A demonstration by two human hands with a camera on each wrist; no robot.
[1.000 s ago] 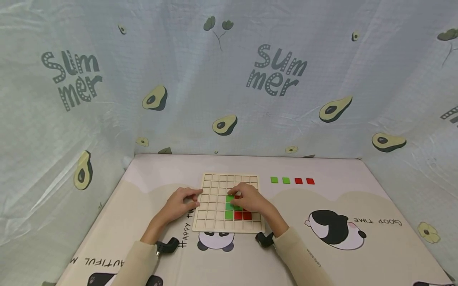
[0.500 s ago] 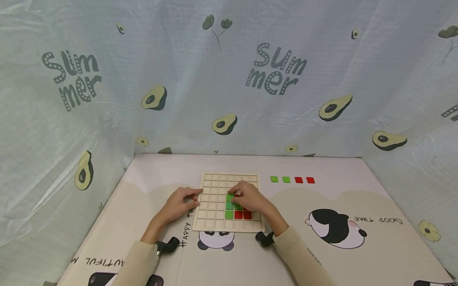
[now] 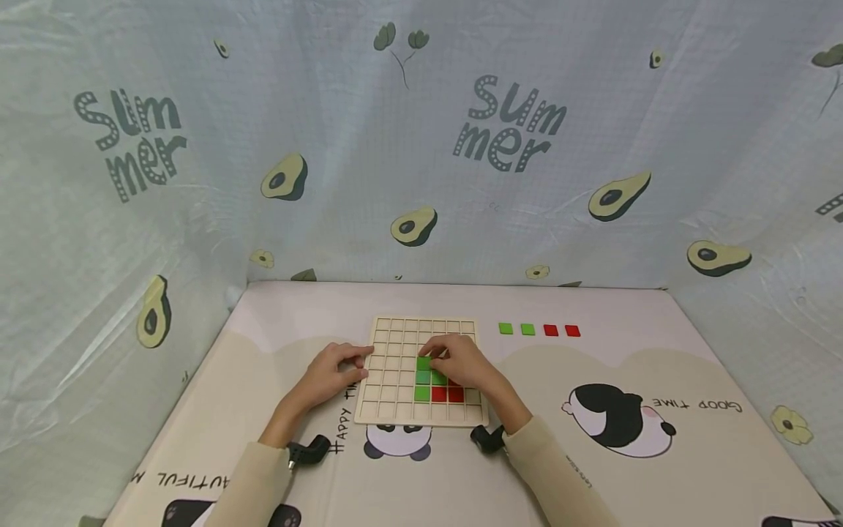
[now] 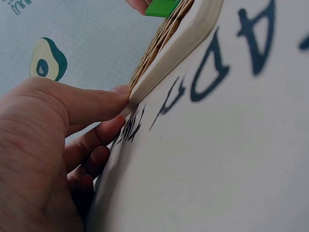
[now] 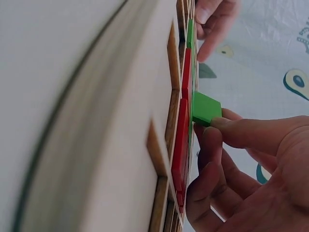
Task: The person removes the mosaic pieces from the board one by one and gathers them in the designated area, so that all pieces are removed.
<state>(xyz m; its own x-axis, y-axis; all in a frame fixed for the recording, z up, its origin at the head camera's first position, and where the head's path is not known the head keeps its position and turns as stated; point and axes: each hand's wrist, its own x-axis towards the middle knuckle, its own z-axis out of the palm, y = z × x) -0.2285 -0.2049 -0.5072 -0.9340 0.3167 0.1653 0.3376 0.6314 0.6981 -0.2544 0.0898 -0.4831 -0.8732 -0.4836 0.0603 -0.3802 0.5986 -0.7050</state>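
A wooden grid board (image 3: pixel 388 379) lies on the table with green and red tiles in several cells. At its left edge, my left hand (image 3: pixel 327 377) touches the rim with thumb and forefinger; in the left wrist view the thumb of the left hand (image 4: pixel 53 130) presses against the board's edge (image 4: pixel 169 60). Over the tiled cells is my right hand (image 3: pixel 459 361). In the right wrist view, the right hand (image 5: pixel 256 154) pinches a tilted green tile (image 5: pixel 206 107) by its edge, close above the board beside red tiles (image 5: pixel 179 145). Some cells are hidden by the right hand.
Beyond the board's right corner, two green tiles (image 3: pixel 506 329) and two red tiles (image 3: pixel 551 330) lie in a row. The printed cloth (image 3: pixel 658 351) covers the table, and a patterned curtain (image 3: pixel 500 227) stands behind and at both sides.
My right thumb has moved slightly away from me and to the right, uncovering more of the green tiles. The left hand stays at the board's edge.
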